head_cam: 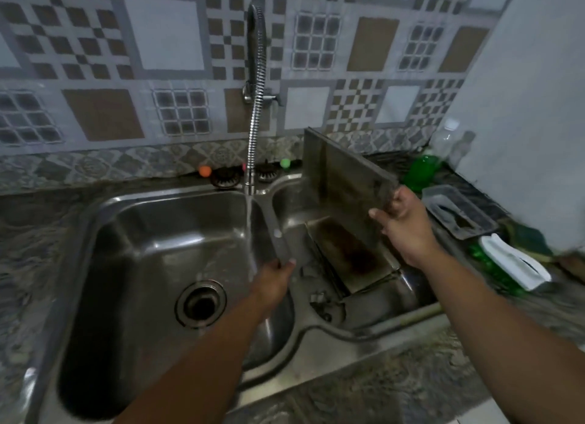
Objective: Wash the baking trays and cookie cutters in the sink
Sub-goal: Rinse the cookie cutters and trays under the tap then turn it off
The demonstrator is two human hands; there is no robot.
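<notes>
Right hand (pixel 403 216) raised over the right basin, fingers clamped on a tilted baking tray (pixel 342 176); left hand (pixel 273 279) under running water (pixel 250 233), grip impossible to tell.

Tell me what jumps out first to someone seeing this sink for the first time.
The water stream runs from the tall spring tap into the left basin, past the left hand that holds a flat tray edge at the divider. The right hand lifts a dark baking tray upright over the right basin, where another stained tray lies. A green bottle stands on the counter behind.
</notes>
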